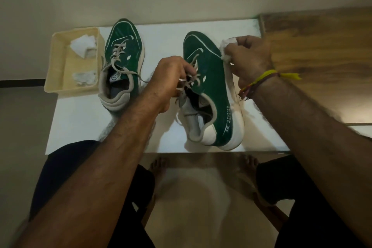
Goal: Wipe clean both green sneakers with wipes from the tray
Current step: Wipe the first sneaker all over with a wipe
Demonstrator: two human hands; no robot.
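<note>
Two green sneakers with white soles stand on a small white table point(84, 119). The left sneaker point(120, 46) stands alone beside the tray. My left hand point(171, 78) grips the right sneaker point(211, 86) at its laces and tongue. My right hand point(249, 56) holds a crumpled white wipe point(226, 48) against the right side of that sneaker's toe, by the sole edge. A cream tray point(54, 62) at the table's left holds a clean folded wipe point(83, 47) at the back and a crumpled greyish one point(84, 78) at the front.
A wooden surface point(322, 56) adjoins the table on the right. My knees and bare feet point(159, 167) are below the table's near edge. A pale wall rises behind the table.
</note>
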